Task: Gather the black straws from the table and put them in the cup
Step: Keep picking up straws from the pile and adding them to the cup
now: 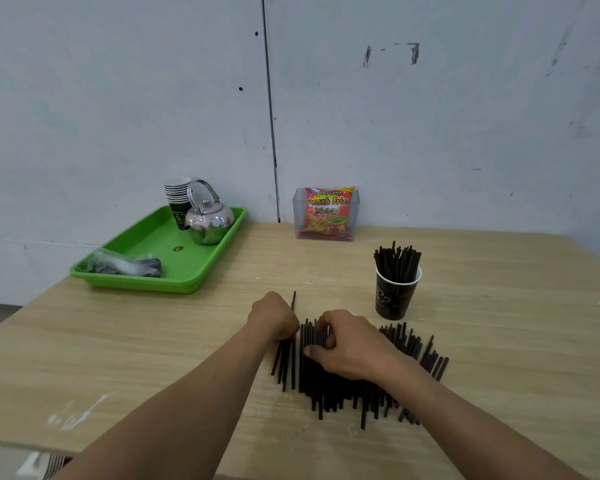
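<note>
A pile of black straws (340,386) lies flat on the wooden table (153,341), spread from centre to the right. A dark paper cup (394,299) stands upright behind the pile and holds several straws (397,263) standing on end. My left hand (272,315) is closed around a small bunch of straws at the pile's left edge; one straw sticks up past its fingers. My right hand (350,344) rests on top of the pile, fingers curled and pinching several straws. The middle of the pile is hidden under this hand.
A green tray (146,244) at the back left carries a steel kettle (208,220), a stack of paper cups (178,199) and a plastic bag (125,265). A clear box with a snack packet (326,214) stands against the wall. The table's left edge runs diagonally.
</note>
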